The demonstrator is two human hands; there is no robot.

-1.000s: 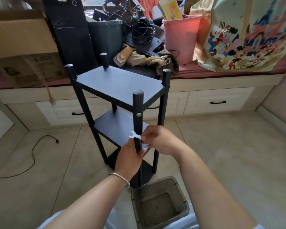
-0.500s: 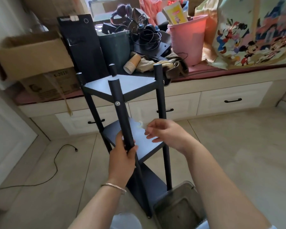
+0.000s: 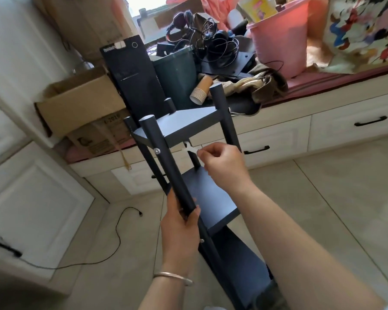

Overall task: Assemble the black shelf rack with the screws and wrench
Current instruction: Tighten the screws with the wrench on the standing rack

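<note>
1. The black shelf rack (image 3: 188, 128) is tilted toward the person, and I judge it is almost assembled: three shelves sit between four posts. The left hand (image 3: 180, 231) grasps the near post (image 3: 166, 166), its fingers wrapped around the tube between the top and middle shelves. If this grip slips on the smooth tube, the whole rack may fall sideways, because its weight seems to rest on few feet; the feet are hidden, so I cannot confirm this.

2. The right hand (image 3: 223, 166) is clenched, and its fingertips pinch the end of a small flat white wrench (image 3: 189, 149). The open mouth of the wrench points away from the fingers, just under the edge of the top shelf. It appears not yet seated on any fastener.

3. The upper screw (image 3: 157, 151) shows on the near post, above the left fingers and to the left of the wrench mouth. Another screw (image 3: 202, 240) shows just below the left hand. The risk here: the wrench is thin and held only at its tip, so it may slide off the screw head or drop from the pinch when force is applied.

4. A tilted rack also may let the top shelf joint shift while the screw is tightened, giving a crooked post.
</note>
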